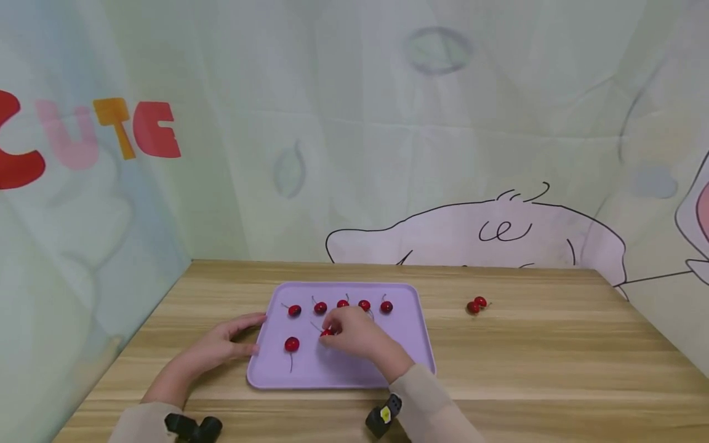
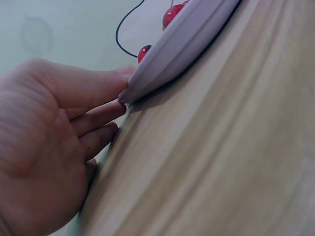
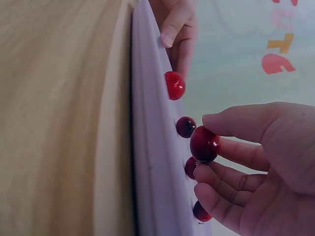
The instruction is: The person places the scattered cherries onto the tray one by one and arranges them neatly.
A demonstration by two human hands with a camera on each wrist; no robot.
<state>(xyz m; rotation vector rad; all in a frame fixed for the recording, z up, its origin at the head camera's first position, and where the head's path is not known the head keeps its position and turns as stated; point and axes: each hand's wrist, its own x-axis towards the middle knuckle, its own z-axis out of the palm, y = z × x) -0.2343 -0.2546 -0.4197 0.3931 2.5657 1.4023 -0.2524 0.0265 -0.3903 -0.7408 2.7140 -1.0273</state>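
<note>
My right hand pinches a red cherry between thumb and fingertips, over the middle of a light purple tray; its stem points up and left in the head view. On the tray's left edge rest the thumb and fingers of my left hand, fairly straight and spread along the rim. Several cherries with stems stand in a row along the tray's far side, with one cherry at the row's right end. A lone cherry lies nearer, left of my right hand, its stem toward me.
Two more cherries lie together on the wooden table, right of the tray. A printed cloth hangs behind the table and along its left side. Each wrist carries a small black camera.
</note>
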